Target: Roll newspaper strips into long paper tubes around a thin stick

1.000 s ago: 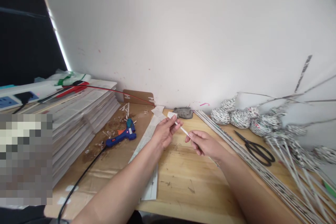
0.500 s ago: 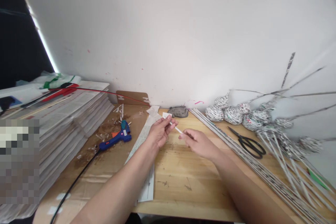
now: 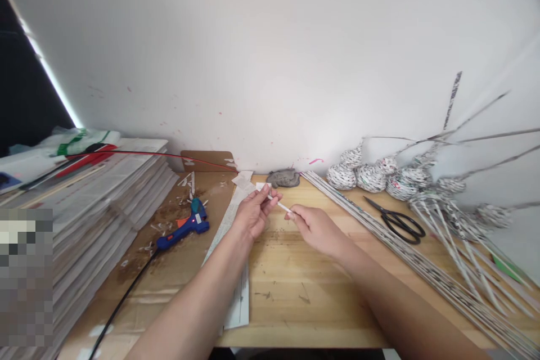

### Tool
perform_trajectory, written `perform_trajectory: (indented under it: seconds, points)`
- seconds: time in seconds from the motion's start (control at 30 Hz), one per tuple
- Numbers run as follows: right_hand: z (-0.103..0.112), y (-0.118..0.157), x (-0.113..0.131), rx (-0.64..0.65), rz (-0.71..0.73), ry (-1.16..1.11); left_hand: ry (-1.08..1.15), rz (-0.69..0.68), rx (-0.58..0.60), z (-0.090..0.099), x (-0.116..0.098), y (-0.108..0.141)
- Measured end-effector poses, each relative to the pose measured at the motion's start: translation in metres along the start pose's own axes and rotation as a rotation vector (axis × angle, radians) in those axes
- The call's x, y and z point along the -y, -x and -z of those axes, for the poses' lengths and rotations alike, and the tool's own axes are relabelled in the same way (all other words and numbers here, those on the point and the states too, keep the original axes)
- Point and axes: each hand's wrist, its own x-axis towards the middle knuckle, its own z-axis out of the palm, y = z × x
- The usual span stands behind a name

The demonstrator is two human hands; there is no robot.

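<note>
**A slack pinch could let the thin paper roll spring loose**

The white paper roll sits above the middle of the bench, slanting between two hands. The left hand is closed on its far end, thumb against fingers, with a pale flap of paper showing just beyond the thumb. The right hand is clamped on the near end, its fingertips partly hidden. If either pinch slackens, the roll would probably loosen; if the hands twist unevenly or squeeze too hard, so thin a piece could kink or flatten.

Under and beside the left forearm lie loose paper strips. A sweep of that arm could drag or crease them, since nothing visible weighs them down.

Farther left, a blue glue gun rests on stained cardboard, a small red light showing. It may be hot, so a stray elbow or a tug on its black cord could bring a burn or a smear.

To the right, a bundle of paper sticks runs along the bench, and scissors lie beyond, blades shut; a wide swing of the right arm could scatter the bundle.
</note>
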Motion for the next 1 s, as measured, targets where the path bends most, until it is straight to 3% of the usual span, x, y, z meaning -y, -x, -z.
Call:
perform_trajectory:
  seconds: [0.1,0.17,0.33,0.4,0.5,0.57,0.67,0.73,0.87,1.0]
  points:
    - [0.0017,-0.0008,-0.0036,0.241,-0.167,-0.260,0.000,0.017,0.009,-0.0002,0.0009,0.0007]
    - [0.0019,-0.0010,-0.0056,0.313,-0.215,-0.330,0.002,0.026,0.004,0.0000,0.0019,0.0004]
    - [-0.0016,-0.0001,-0.0031,-0.030,0.007,0.061,0.012,0.018,-0.013,0.0016,0.0033,-0.0015]
    - [-0.0011,-0.0002,-0.0027,0.028,-0.001,0.036,0.012,0.023,-0.006,0.0018,0.0034,-0.0019]
    - [0.0011,-0.0006,-0.0043,0.229,-0.112,-0.112,0.004,0.039,-0.014,0.0016,0.0038,-0.0023]
    - [0.0016,-0.0006,-0.0048,0.184,-0.100,-0.059,0.003,0.034,-0.033,0.0015,0.0037,-0.0026]
    - [0.0008,-0.0004,-0.0042,-0.024,0.020,0.135,0.007,0.021,-0.048,0.0014,0.0027,-0.0030]
    - [0.0007,-0.0005,-0.0047,0.003,0.023,0.098,0.009,0.019,-0.045,0.0013,0.0023,-0.0030]
    - [0.0013,-0.0008,-0.0073,0.252,-0.136,-0.165,0.014,0.028,-0.061,0.0015,0.0039,-0.0027]
    - [-0.0012,-0.0006,-0.0053,0.025,-0.032,-0.035,0.014,0.014,-0.059,0.0004,0.0039,-0.0012]
